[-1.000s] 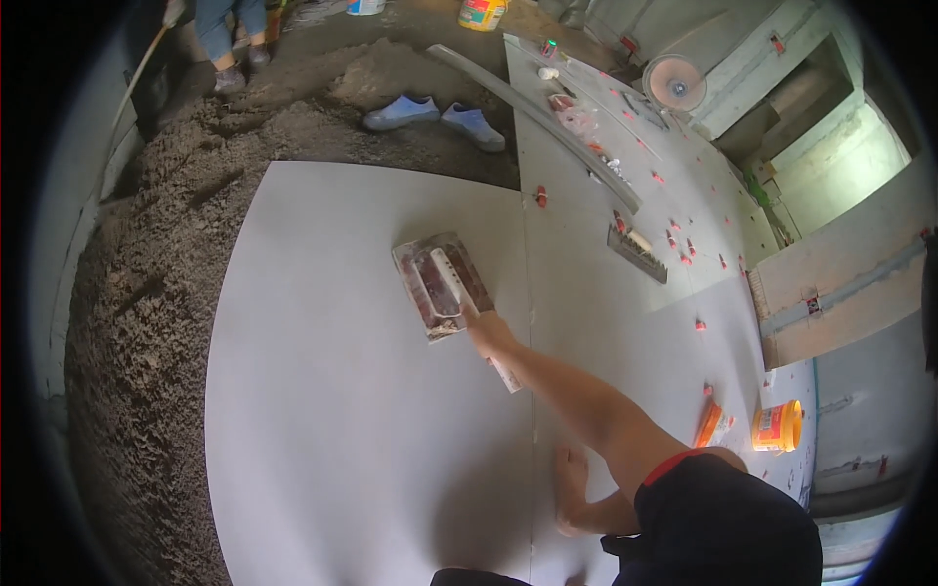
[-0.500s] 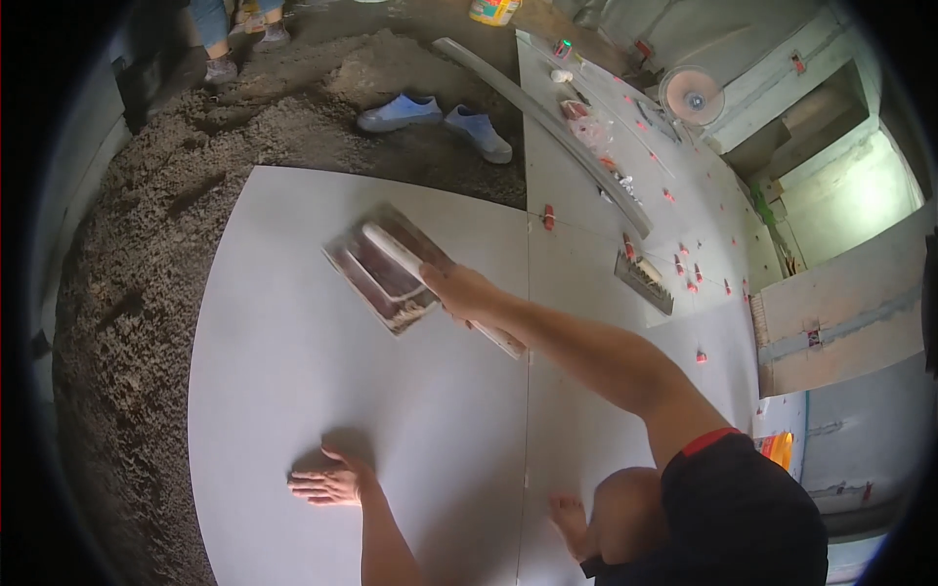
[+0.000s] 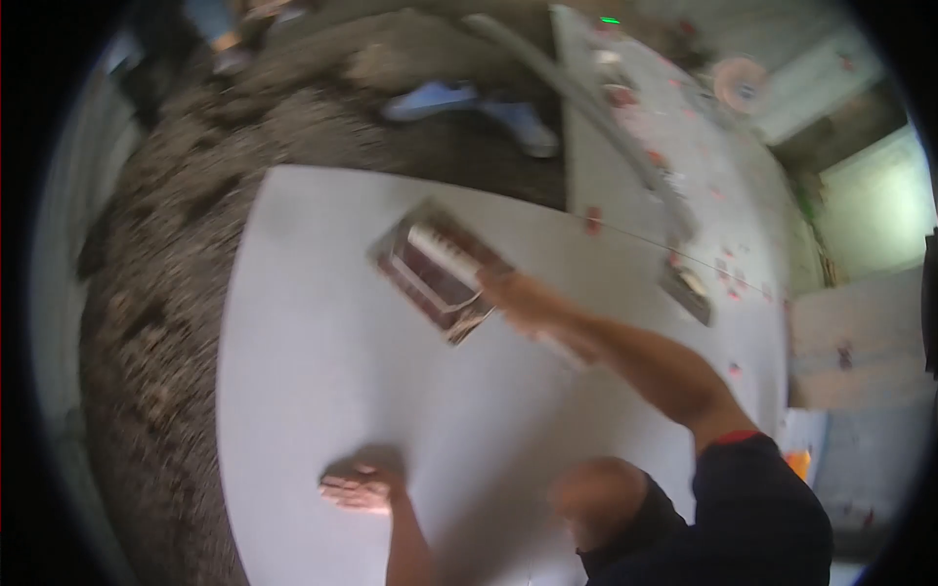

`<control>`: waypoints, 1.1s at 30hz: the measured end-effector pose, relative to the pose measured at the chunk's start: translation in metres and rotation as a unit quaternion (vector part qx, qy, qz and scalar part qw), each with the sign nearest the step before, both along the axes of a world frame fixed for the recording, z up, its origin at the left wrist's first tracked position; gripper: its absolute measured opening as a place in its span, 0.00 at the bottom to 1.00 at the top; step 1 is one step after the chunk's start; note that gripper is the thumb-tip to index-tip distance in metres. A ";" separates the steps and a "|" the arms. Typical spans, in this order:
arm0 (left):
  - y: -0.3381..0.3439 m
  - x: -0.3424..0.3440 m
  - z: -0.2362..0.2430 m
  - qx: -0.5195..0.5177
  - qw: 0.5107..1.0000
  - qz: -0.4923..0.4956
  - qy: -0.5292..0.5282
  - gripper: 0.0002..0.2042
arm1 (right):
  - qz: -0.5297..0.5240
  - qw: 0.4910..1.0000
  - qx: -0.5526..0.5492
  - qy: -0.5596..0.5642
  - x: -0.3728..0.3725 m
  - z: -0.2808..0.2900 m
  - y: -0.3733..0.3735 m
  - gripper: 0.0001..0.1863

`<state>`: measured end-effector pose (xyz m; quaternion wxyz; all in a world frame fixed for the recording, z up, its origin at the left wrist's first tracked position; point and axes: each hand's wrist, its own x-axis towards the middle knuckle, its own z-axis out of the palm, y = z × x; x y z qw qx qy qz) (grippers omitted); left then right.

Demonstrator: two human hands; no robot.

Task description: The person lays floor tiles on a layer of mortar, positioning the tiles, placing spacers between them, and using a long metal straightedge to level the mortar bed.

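Observation:
A large pale square tile [image 3: 322, 352] lies beside rough grey-brown mortar bed. My right hand [image 3: 518, 298] grips the white handle of a rectangular tiling float [image 3: 440, 283] over the upper middle of the tile. My left hand [image 3: 362, 488] rests flat on the tile's lower part, fingers stretched out. My bare knee [image 3: 601, 493] shows at the lower right. The view is blurred by motion.
Mortar [image 3: 147, 322] borders the left and back. Blue shoes [image 3: 430, 103], a long straightedge [image 3: 576, 93], a notched trowel [image 3: 684, 288] and red clips [image 3: 593, 220] lie beyond the tile. Another person's legs [image 3: 220, 39] stand at the back left; a fan [image 3: 738, 83] is at right.
My left hand has come down onto the tile since one second ago. The float swung left, then shifted right in view as the whole picture shifted right and blurred.

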<state>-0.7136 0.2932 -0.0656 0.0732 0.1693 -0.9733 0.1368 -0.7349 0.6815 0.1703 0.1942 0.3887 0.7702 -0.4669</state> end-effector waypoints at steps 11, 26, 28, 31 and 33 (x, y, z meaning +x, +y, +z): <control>0.036 0.005 0.048 0.196 0.974 0.023 -0.111 0.41 | 0.082 0.965 0.168 0.186 -0.116 -0.068 -0.059 0.28; 0.037 -0.013 0.068 0.255 0.961 0.014 -0.106 0.43 | 0.152 0.935 0.258 0.193 -0.167 -0.110 -0.086 0.35; 0.028 -0.009 0.073 0.281 0.950 0.038 -0.129 0.43 | 0.124 0.990 0.054 0.043 -0.199 -0.063 -0.103 0.36; 0.016 -0.004 0.062 0.250 0.960 0.032 -0.122 0.42 | 0.075 0.995 -0.043 0.059 -0.204 0.023 -0.143 0.36; 0.027 -0.004 0.062 0.247 0.961 0.020 -0.123 0.42 | 0.082 0.982 -0.005 0.167 -0.191 0.064 -0.142 0.36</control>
